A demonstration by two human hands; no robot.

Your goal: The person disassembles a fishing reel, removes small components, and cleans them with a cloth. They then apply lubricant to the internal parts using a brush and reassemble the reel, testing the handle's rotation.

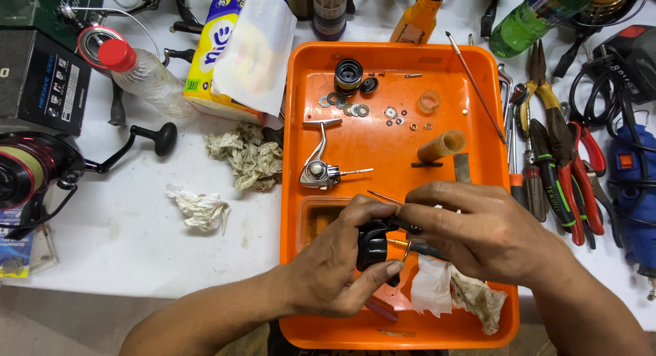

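Note:
My left hand (342,260) grips a black fishing-reel body (372,245) over the near part of an orange tray (301,158). My right hand (478,229) pinches a thin tool or small part against the reel body, near a brass shaft end (398,244). In the tray lie a silver reel handle arm (319,166), a black spool (348,76), several small washers (352,108), an orange tube (441,145) and a dirty white tissue (454,294) under my right hand.
Pliers and screwdrivers (557,171) lie right of the tray, with a blue power tool (632,192) beyond. Left of the tray lie crumpled tissues (249,154), a tissue pack (225,48), a red-capped plastic bottle (143,72), another fishing reel (34,175) and a box (41,83).

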